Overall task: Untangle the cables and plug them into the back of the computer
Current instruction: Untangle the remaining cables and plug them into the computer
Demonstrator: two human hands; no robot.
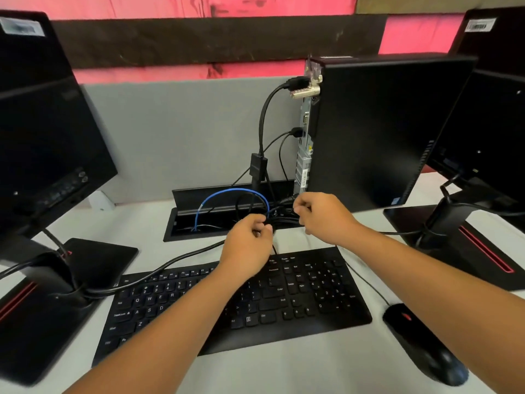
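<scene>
The person is mid-untangle: left hand (250, 240) and right hand (318, 214) each pinch black cables (281, 218) by the desk cable tray (181, 220), just left of the computer (369, 129). Next, free one plug; the blue cable (227, 193) and keyboard (235, 302) crowd the space

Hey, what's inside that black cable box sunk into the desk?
Inside the black recessed cable box, a blue cable loops up and black cables bunch together; both hands cover its right end.
</scene>
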